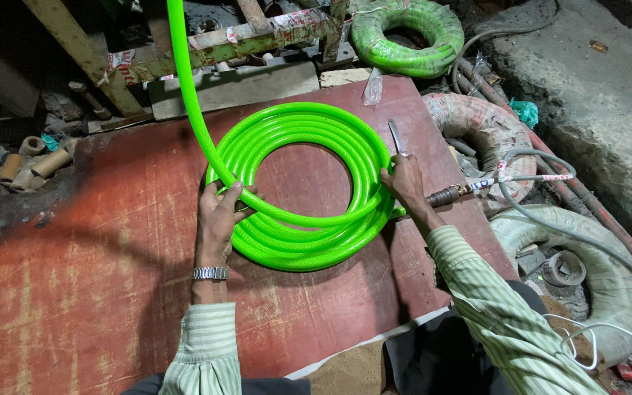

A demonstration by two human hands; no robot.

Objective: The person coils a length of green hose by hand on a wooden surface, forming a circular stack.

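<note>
A bright green braided hose (309, 219) lies coiled in several loops on a red-brown board (96, 285). One strand of the hose rises from the coil's left side up and out of the top of the view. My left hand (219, 212), with a metal wristwatch, grips the coil at its lower left, fingers curled over the strands. My right hand (404, 183) holds the coil's right edge, pressing the loops together. A knife blade (396, 136) lies on the board just above my right hand.
Another green hose coil (407, 36), wrapped in clear film, sits at the top. Two pale wrapped coils (480, 124) (608, 278) lie at the right, beside a grey hose with a metal fitting (444, 196). A rusty metal frame (221, 44) and concrete slab stand behind the board.
</note>
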